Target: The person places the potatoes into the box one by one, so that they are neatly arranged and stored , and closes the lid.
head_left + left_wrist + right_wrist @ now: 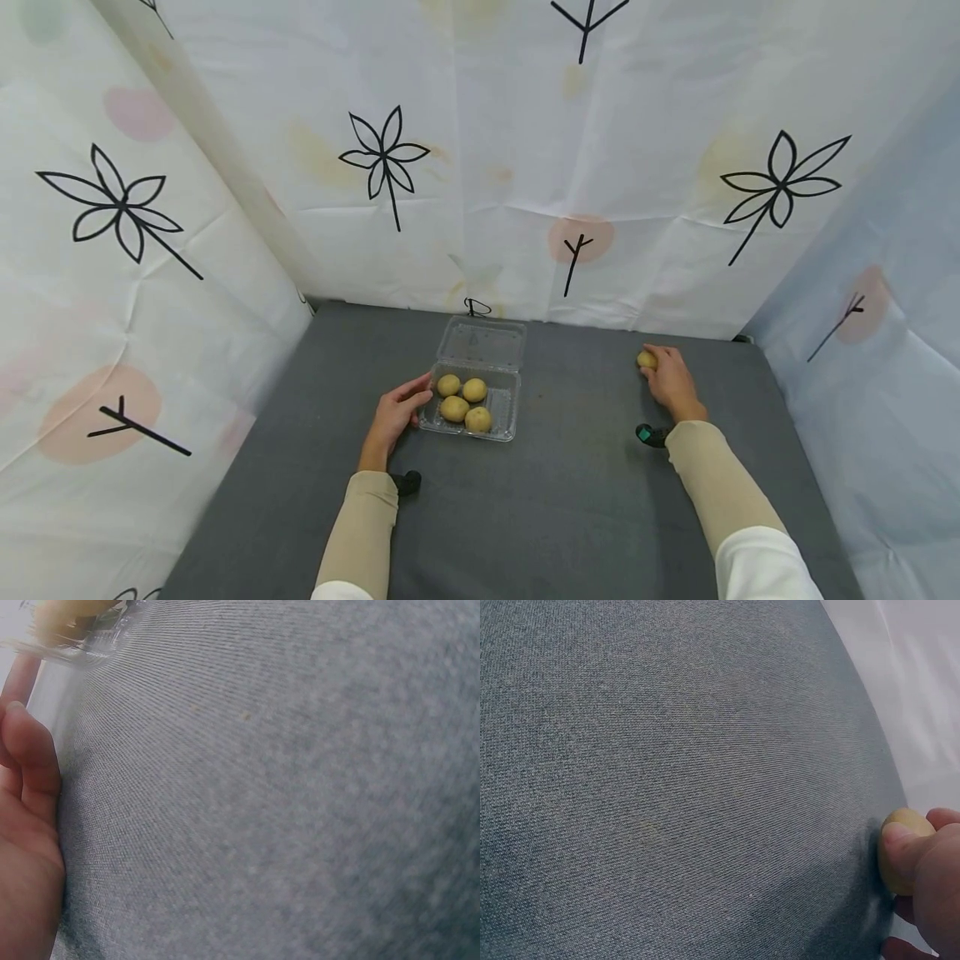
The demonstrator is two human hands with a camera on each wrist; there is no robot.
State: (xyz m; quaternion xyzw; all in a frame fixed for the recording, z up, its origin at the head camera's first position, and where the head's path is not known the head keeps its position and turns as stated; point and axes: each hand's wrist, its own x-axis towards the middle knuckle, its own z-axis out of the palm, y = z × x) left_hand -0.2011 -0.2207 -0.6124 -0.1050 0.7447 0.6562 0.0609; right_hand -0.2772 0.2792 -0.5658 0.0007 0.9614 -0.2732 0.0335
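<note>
A clear plastic clamshell container (507, 417) lies with its lid folded back, and several small potatoes (454, 408) sit inside it. My left hand (393, 415) holds the container's left edge, thumb and fingers at the rim. In the left wrist view the hand (28, 787) shows along the left side, just below a blurred corner of the container (90, 649). Far to the right, my right hand (671, 382) grips one more potato (647, 359) close over the table. The right wrist view shows the thumb pressed on this potato (900, 859).
A dark grey cloth covers the table (570, 483). Patterned white fabric (510, 167) hangs behind it and at both sides, with its back edge just beyond the container lid (482, 343). Dark wrist devices (651, 435) sit by both cuffs.
</note>
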